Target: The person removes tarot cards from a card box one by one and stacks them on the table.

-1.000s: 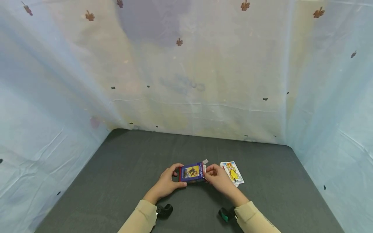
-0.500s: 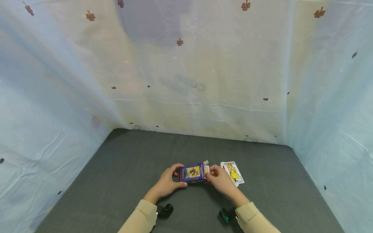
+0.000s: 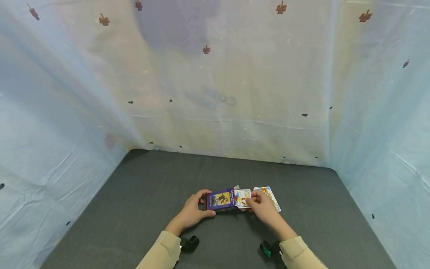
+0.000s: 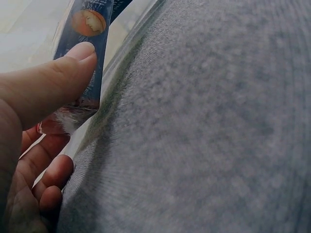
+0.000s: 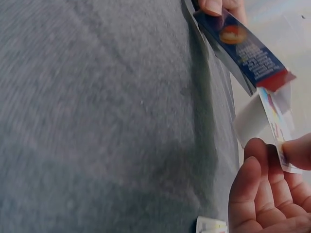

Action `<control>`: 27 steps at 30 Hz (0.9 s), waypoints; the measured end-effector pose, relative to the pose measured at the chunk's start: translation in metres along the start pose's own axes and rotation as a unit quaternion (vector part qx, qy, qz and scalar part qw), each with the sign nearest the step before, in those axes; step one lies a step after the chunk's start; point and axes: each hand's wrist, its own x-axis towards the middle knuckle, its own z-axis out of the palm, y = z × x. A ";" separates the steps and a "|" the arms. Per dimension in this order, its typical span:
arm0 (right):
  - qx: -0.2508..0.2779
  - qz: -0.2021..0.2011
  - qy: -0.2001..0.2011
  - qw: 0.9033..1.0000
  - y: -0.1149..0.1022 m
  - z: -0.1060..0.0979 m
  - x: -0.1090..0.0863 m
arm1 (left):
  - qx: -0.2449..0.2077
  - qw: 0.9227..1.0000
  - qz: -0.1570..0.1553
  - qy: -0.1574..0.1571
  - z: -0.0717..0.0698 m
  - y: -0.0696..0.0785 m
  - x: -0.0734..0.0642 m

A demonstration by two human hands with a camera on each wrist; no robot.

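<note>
A blue and red card box (image 3: pixel 220 199) lies on its side in my left hand (image 3: pixel 193 213), thumb along one narrow side and fingers at the far edge. Its open end faces right, with a small flap (image 3: pixel 236 187) standing up. From that end an illustrated card (image 3: pixel 242 198) sticks partway out; my right hand (image 3: pixel 263 211) pinches its outer end between thumb and fingers. In the right wrist view the card (image 5: pixel 273 121) stretches from the box (image 5: pixel 248 53) to my thumb. Whether more than one card is pinched, I cannot tell. Behind my right hand lies a card pile (image 3: pixel 273 198), partly hidden.
A dark grey cloth-covered table (image 3: pixel 168 175) spreads beneath both hands. Pale patterned sheeting (image 3: pixel 221 93) hangs at its back and along both sides. Black straps (image 3: pixel 189 244) sit at the wrists.
My right hand has moved right, drawing the card partway out of the box. My left hand and the box have stayed in place. The card pile is now more covered by my right hand.
</note>
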 end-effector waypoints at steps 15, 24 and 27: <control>0.017 0.044 0.034 0.998 0.014 -0.029 -0.005 | 0.038 0.999 0.003 0.014 0.002 0.001 -0.002; 0.025 0.045 0.034 0.998 0.020 -0.033 -0.007 | 0.055 0.998 0.007 0.022 0.005 -0.002 0.000; 0.026 0.046 0.035 0.998 0.020 -0.034 -0.007 | 0.057 0.998 0.011 0.025 0.006 -0.002 0.001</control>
